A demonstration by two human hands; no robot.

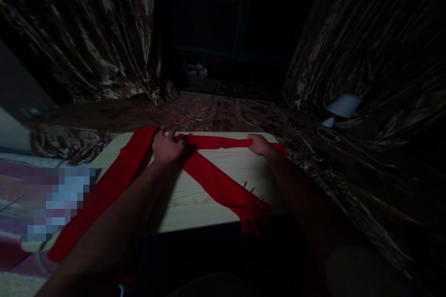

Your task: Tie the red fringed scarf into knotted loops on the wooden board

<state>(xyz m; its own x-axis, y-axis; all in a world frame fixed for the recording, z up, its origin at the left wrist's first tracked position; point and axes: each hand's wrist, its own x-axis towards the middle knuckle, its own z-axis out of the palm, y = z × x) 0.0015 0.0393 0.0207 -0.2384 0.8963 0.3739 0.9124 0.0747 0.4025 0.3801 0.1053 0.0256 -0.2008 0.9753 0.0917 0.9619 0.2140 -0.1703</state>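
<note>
A long red scarf (216, 181) with a fringed end lies in bent strips across a pale wooden tabletop (202, 199). Along the far edge of the top, my left hand (169, 145) is closed on the scarf where its strips meet, knuckles bent. My right hand (258, 143) grips the scarf near the far right corner, fingers closed around the strip running between both hands. A short piece of red cloth sticks out past this hand. On the left, another length comes down beside my left forearm. The fringe hangs at the near edge.
Behind the table lies a patterned cloth-covered ledge (223, 111), with heavy patterned curtains (114, 32) on both sides. A small white lamp (344, 106) with a cord stands at the right. A blurred-out patch covers something at the left. The room is dim.
</note>
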